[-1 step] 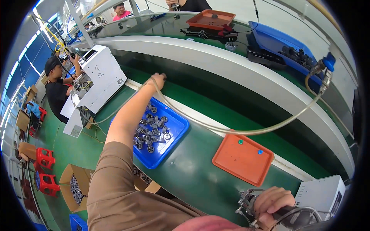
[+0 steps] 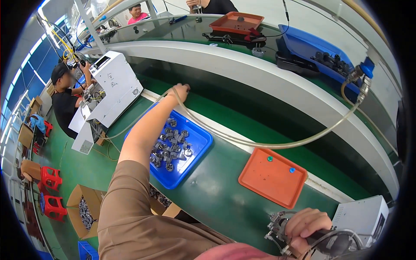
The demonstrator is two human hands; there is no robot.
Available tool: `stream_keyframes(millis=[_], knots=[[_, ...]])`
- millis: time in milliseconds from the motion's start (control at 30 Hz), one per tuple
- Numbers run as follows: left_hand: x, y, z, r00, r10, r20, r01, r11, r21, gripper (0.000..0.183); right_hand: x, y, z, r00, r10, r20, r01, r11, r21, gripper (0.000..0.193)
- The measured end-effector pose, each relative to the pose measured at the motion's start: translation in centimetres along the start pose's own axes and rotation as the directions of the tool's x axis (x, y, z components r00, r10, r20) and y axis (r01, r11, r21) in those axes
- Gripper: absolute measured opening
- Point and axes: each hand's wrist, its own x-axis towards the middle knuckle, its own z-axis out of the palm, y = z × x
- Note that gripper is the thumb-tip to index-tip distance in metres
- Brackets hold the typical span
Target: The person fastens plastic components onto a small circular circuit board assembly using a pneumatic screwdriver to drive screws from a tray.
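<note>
My left arm stretches over the blue tray, which holds several small grey metal parts with round ends. Beyond it, my left hand is over the green conveyor channel; its fingers point down and away, so their grip is hidden. A clear hose runs across near my left wrist. At the lower right, my right hand is closed around a black cylindrical tool beside a cluster of metal fittings.
An orange tray with a green and a blue small piece lies on the green bench. A white machine stands at the left, near a seated co-worker; a grey box is at the right. Cartons and red stools are on the floor.
My left hand has shifted slightly to the right over the conveyor channel. The hose has moved up a little, and my right hand keeps its grip on the tool.
</note>
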Motion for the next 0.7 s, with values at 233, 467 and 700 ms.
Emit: stream_keyframes(millis=[233, 467, 700], knots=[[-8.8, 16.2, -4.7, 0.868, 0.492, -0.066, -0.495, 0.851, -0.175, 0.025, -1.7, -2.3, 1.4, 0.956, 0.038, -0.292, -0.060, 0.996, -0.068, 0.034], [-26.4, 28.7, -11.8, 0.633, 0.772, -0.058, -0.705, 0.543, -0.456, 0.025, 0.6, -1.7, -0.3, 0.981, 0.025, -0.191, -0.060, 0.981, -0.184, 0.030], [-31.2, 33.2, -4.1, 0.460, 0.883, -0.093, -0.807, 0.371, -0.460, 0.025, -0.1, -1.4, -3.3, 0.986, 0.169, 0.018, -0.162, 0.967, -0.199, 0.027]])
